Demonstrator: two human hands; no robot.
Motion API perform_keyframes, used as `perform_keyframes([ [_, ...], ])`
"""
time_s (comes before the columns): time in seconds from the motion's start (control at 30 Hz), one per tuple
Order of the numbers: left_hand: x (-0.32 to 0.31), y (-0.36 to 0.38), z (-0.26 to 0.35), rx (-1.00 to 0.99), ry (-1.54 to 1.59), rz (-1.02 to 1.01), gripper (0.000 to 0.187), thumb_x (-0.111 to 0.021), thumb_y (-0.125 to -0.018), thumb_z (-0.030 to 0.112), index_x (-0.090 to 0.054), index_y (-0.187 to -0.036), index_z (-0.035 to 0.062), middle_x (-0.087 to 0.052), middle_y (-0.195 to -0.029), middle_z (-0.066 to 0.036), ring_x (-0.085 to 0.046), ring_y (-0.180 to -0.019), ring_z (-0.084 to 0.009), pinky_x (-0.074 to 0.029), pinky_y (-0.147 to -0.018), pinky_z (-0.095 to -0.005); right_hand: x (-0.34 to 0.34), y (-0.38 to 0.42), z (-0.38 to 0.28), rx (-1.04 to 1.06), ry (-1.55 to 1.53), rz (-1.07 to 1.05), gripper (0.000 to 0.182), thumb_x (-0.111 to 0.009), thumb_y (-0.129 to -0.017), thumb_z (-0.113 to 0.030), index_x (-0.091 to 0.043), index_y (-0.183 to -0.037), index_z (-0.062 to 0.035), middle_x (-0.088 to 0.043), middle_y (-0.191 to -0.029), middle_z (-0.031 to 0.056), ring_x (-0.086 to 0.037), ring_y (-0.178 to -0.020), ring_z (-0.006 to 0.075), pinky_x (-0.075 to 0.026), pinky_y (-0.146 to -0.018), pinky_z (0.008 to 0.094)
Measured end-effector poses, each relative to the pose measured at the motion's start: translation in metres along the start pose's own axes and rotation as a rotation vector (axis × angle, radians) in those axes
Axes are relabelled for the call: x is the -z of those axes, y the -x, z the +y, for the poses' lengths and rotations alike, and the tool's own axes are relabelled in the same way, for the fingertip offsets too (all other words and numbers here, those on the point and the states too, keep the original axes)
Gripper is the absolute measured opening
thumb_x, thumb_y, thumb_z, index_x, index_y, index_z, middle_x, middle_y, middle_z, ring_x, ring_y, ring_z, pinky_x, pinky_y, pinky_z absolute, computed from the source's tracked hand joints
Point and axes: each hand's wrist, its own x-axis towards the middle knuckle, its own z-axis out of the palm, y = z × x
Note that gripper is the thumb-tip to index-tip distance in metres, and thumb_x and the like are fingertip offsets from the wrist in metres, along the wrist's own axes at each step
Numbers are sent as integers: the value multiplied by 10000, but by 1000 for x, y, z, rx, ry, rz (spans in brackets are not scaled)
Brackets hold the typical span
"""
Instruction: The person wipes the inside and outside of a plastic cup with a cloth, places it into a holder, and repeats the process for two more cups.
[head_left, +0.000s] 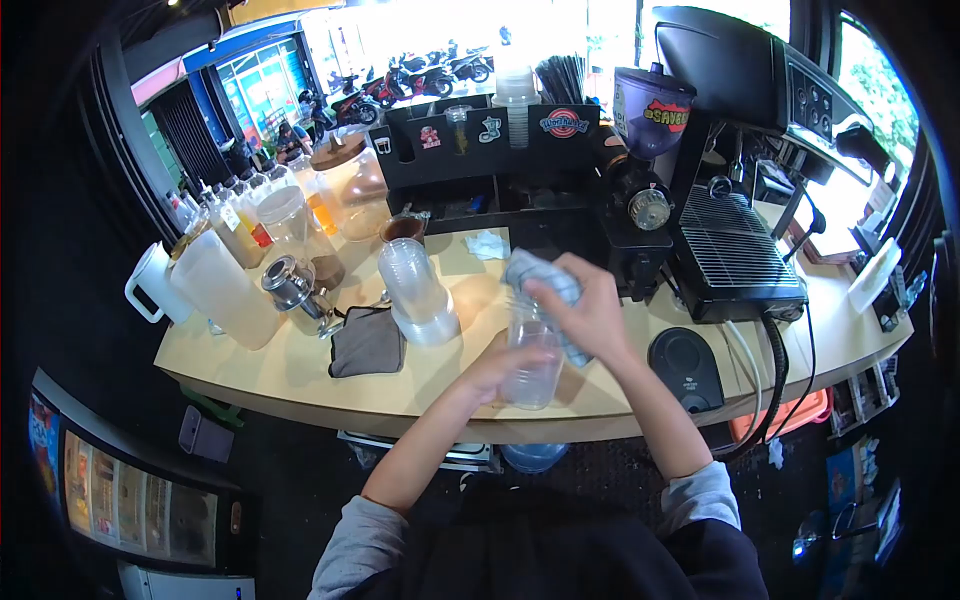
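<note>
My left hand [495, 368] is wrapped round a clear plastic cup [532, 388], upright near the front edge of the wooden counter. At its rim, my right hand [592, 310] grips a light blue-grey checked cloth [538, 272], part of which hangs down beside the cup. Left of the cup stand a stack of clear cups [408, 268] and a pile of clear lids [430, 325]. A folded dark grey cloth [368, 342] lies beside them.
An espresso machine [735, 250] and a coffee grinder [645, 200] stand right, near a round-ended black pad [686, 368]. Leftward are a metal pot [288, 280], a frosted pitcher [222, 290], a big jar [352, 190] and several bottles. A black organizer [480, 170] lines the back.
</note>
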Motion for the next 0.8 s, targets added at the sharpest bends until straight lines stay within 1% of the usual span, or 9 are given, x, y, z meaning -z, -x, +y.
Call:
perform_keyframes([
  [0.1, -9, 7, 16, 29, 783, -655, 590, -712, -712, 216, -447, -1197, 12, -561, -1069, -101, -579, -952, -186, -476, -828, -319, 4, -5, -4, -208, -670, -14, 275, -621, -822, -259, -598, -740, 1, -569, -656, 5, -481, -604, 46, -386, -515, 235],
  [0.17, -5, -3, -2, 4, 758, -590, 631, -704, -708, 266, -427, -1211, 3, -550, -1082, -137, -581, -953, -219, -477, -836, -347, 10, -7, -4, -176, -325, -27, 284, -651, -794, -267, -595, -730, 5, -560, -621, 21, -476, -575, 58, -385, -510, 241],
  [0.23, -6, -10, -8, -269, -332, 70, 661, -643, -737, 345, -402, -1243, -6, -533, -1095, -174, -583, -949, -264, -482, -844, -390, 5, 1, -11, 73, 238, 67, 350, -682, -754, -340, -605, -770, 1, -541, -549, 139, -507, -492, 130, -426, -499, 310],
  [0.27, -6, -7, -3, -236, -406, 41, 664, -591, -763, 382, -386, -1263, -2, -526, -1103, -187, -583, -945, -295, -481, -853, -421, 2, 3, -13, 119, 152, 86, 343, -675, -763, -336, -605, -769, 0, -544, -552, 120, -498, -501, 116, -424, -501, 300],
  [0.37, 2, 0, -4, -57, 520, -426, 605, -586, -781, 342, -405, -1254, 11, -554, -1070, -162, -585, -939, -283, -478, -859, -405, 9, -7, -8, 55, -361, 2, 334, -655, -793, -333, -606, -760, -5, -544, -569, 55, -474, -537, 72, -417, -510, 272],
  [0.43, 3, -2, -6, -21, 509, -378, 584, -591, -787, 328, -415, -1244, 12, -563, -1059, -152, -584, -944, -274, -478, -858, -396, 6, -7, 0, -82, -656, 7, 328, -643, -809, -322, -602, -757, 0, -530, -587, 18, -459, -576, 45, -408, -514, 258],
  [0.57, -3, -22, -12, -248, -222, 142, 524, -721, -713, 184, -481, -1147, 13, -592, -1029, -107, -591, -958, -205, -469, -844, -339, 9, 1, -4, 216, 310, 44, 316, -689, -741, -330, -611, -801, -30, -556, -579, 148, -533, -499, 305, -441, -503, 311],
  [0.67, 2, -21, -15, -272, -294, 96, 555, -686, -737, 271, -468, -1176, 10, -581, -1062, -126, -596, -957, -228, -477, -843, -353, 4, 4, -11, 247, 242, 74, 310, -688, -752, -308, -617, -821, -15, -587, -604, 111, -567, -521, 214, -447, -527, 292],
  [0.8, -1, -6, -16, -75, 440, -346, 660, -610, -745, 463, -464, -1183, -9, -581, -1052, -157, -598, -955, -257, -489, -838, -378, 8, 0, 3, -118, -466, -90, 299, -666, -791, -276, -615, -836, 15, -599, -674, 44, -528, -628, 79, -437, -567, 253],
])
